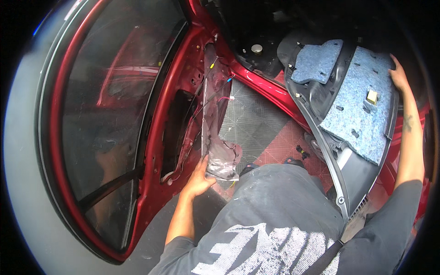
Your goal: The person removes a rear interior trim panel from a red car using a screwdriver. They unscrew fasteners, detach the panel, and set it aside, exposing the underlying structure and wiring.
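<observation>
A red car door (158,151) stands open on my left with its inner metal bare. A translucent plastic sheet (222,160) hangs along its inner side. At the sheet's lower corner, my left hand (198,181) is closed on its edge, fingers pointing up. On my right, a black door trim panel (326,94) leans with its back side showing. Blue felt insulation pads (350,110) cover much of that back. My right hand (399,77) grips the panel's upper right edge; some of its fingers are hidden behind it.
Loose wires with a yellow connector (212,66), a blue connector (230,79) and a white connector (232,97) hang from the door. The red door sill (270,94) runs behind. Grey and red floor tiles (250,117) lie below. A round tin (256,49) sits inside the car.
</observation>
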`<state>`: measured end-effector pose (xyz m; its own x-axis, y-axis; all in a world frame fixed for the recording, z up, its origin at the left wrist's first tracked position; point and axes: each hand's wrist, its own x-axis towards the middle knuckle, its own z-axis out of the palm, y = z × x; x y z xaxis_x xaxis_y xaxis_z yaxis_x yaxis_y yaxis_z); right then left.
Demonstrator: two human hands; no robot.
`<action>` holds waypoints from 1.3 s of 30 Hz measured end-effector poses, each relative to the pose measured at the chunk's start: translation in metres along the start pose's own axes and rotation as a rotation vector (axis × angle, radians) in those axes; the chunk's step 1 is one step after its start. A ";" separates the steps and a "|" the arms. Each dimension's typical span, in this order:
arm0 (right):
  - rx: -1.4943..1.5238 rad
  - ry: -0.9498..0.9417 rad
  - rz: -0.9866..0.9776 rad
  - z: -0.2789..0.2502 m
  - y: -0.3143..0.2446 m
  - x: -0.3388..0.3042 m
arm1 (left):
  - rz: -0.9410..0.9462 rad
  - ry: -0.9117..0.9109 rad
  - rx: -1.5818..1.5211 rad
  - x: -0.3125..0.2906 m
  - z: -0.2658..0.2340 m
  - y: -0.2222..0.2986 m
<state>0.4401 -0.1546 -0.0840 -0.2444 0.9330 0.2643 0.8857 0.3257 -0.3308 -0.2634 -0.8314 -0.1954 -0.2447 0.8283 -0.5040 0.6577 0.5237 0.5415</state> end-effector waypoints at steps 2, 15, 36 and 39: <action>-0.044 -0.016 0.025 -0.008 0.004 0.000 | 0.011 0.004 -0.022 0.003 -0.002 0.002; -0.244 0.046 0.156 -0.013 -0.060 -0.036 | 0.163 0.484 0.146 -0.010 -0.035 -0.045; 0.553 -0.397 -0.533 0.312 -0.612 -0.021 | 0.121 0.760 0.326 -0.012 -0.045 -0.027; 0.459 -0.691 -0.578 0.356 -0.652 -0.070 | 0.093 0.765 0.347 -0.017 -0.041 -0.018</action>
<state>-0.2605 -0.3779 -0.2091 -0.8919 0.4504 -0.0402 0.3574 0.6477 -0.6728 -0.3001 -0.8468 -0.1684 -0.5117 0.8367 0.1950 0.8498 0.4596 0.2581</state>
